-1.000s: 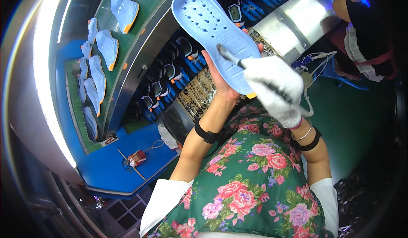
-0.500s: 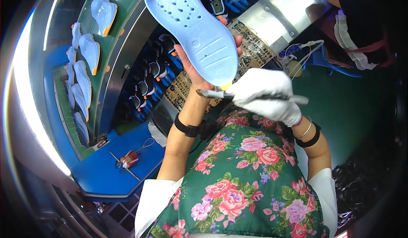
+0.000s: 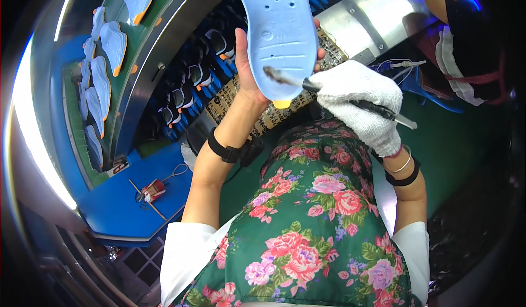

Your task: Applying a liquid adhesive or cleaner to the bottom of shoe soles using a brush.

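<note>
A light blue insole (image 3: 282, 38) with small holes in its upper part and an orange-yellow tab at its lower end rests in my bare left hand (image 3: 249, 74). The fingers wrap around its edges from beneath. My right hand (image 3: 356, 101), in a white knitted glove, is closed around the dark handle of a brush (image 3: 285, 78). The brush's dark, wet-looking tip lies over the lower part of the insole; whether it touches the surface I cannot tell.
Several blue insoles with orange edges (image 3: 114, 47) lie on a green conveyor at the left. Below it, a blue table (image 3: 115, 211) bears a small red container (image 3: 153, 189). Dark shoes on blue lasts (image 3: 200, 74) stand on a rack behind. Another person's arm (image 3: 441, 3) shows at upper right.
The insole has turned more upright and shifted slightly right and up. My right hand has moved up and right, bringing the brush tip from below the insole's end onto its lower area.
</note>
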A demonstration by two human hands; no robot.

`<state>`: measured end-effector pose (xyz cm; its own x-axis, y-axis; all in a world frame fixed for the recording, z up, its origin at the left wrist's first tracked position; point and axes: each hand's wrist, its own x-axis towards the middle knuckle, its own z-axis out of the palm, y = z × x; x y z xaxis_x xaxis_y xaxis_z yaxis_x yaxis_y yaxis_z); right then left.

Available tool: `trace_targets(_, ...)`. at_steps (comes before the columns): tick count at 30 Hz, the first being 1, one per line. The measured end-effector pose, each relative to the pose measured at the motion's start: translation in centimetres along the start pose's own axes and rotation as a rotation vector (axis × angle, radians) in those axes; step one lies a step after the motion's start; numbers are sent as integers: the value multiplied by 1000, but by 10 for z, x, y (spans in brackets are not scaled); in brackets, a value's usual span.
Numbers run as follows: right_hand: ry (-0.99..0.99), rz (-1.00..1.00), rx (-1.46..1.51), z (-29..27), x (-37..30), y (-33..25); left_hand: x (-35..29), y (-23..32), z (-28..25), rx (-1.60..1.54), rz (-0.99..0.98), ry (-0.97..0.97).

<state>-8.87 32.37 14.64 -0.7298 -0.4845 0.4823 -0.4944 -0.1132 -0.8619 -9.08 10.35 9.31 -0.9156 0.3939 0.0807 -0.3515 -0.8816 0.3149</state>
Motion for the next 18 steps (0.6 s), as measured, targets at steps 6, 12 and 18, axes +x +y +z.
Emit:
trace_targets(6,75,-167,-176,0,4,3,10,-20,5,-58,78,67)
trace_targets(12,32,-175,-214,20,-10,-14,17,-33,4,-115,96,56)
trace_targets(18,331,504,520,1,-20,-11,19,-33,0,-40,100,89)
